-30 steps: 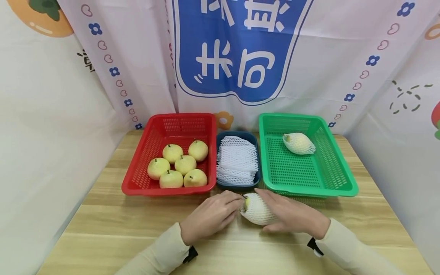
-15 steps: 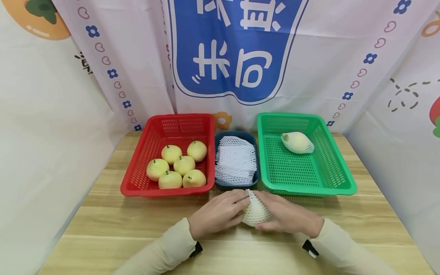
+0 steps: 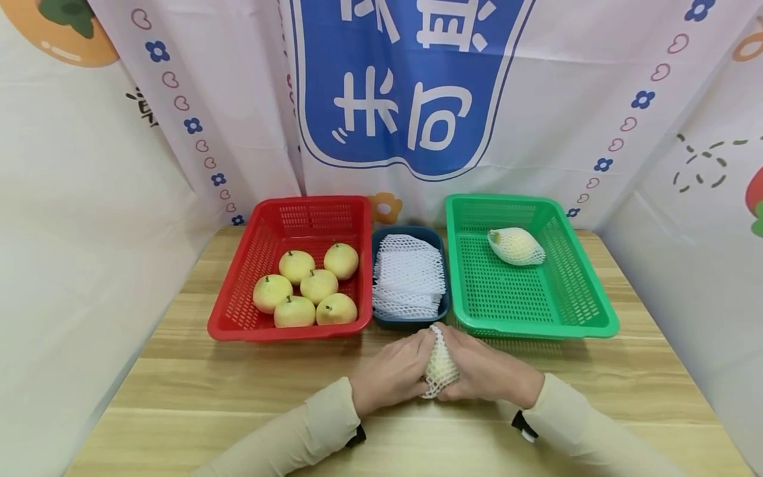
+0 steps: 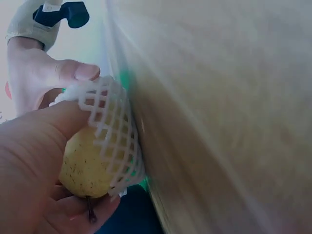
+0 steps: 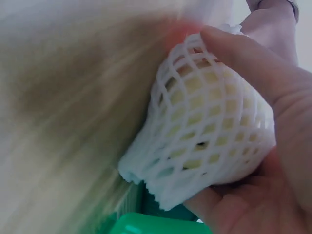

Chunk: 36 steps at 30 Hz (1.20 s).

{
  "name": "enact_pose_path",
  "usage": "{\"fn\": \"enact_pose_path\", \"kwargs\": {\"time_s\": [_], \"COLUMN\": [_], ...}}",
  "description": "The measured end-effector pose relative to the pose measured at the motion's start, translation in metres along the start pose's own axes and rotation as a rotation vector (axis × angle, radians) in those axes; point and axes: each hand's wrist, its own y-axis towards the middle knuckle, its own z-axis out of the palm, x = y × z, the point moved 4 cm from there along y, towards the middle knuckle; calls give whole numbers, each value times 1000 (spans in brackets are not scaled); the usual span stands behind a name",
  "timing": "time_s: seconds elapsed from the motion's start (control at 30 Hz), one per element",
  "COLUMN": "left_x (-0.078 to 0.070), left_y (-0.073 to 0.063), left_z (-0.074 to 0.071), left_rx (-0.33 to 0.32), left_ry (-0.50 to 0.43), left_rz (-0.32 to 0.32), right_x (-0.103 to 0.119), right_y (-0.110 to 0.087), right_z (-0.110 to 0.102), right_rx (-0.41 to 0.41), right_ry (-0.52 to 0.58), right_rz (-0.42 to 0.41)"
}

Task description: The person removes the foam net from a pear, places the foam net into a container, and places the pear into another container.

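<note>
Both hands hold one yellow pear in a white foam net sleeve, low over the wooden table in front of the baskets. My left hand grips the stem end; in the left wrist view its thumb overlaps the net's edge, and the stem and some bare speckled skin show. Around the opposite side curl the fingers and thumb of my right hand. The right wrist view has the net stretched over the pear, with its loose end hanging past the fruit. Fingers cover much of the pear in the head view.
Several bare pears lie in a red basket at the back left. Folded foam nets fill a dark blue tray in the middle. One netted pear rests in the green basket on the right.
My left hand has shifted right and my right hand slightly left, so they sit closer around the pear. The pear has turned, and its stem end is now hidden in the head view.
</note>
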Motion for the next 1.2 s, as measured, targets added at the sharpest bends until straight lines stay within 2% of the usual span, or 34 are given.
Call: {"fn": "enact_pose_path", "kwargs": {"time_s": [0.1, 0.23, 0.6, 0.87, 1.03, 1.2], "left_x": [2, 6, 17, 28, 35, 38], "left_y": [2, 1, -14, -26, -31, -32], "left_z": [-1, -4, -22, -29, -32, -33], "left_rx": [13, 42, 120, 124, 97, 101], "left_ry": [-68, -154, -156, -234, -287, -282], "left_rz": [-33, -91, -143, -164, -189, -197], "right_x": [2, 6, 16, 25, 27, 30], "right_y": [-1, -3, 2, 1, 3, 3], "right_z": [-3, -5, -6, -14, -27, -50], "right_rx": [13, 3, -6, -16, 27, 98], "right_ry": [-35, -95, -114, -235, -177, -107], "right_rz": [15, -17, -97, -138, -98, -73]}}
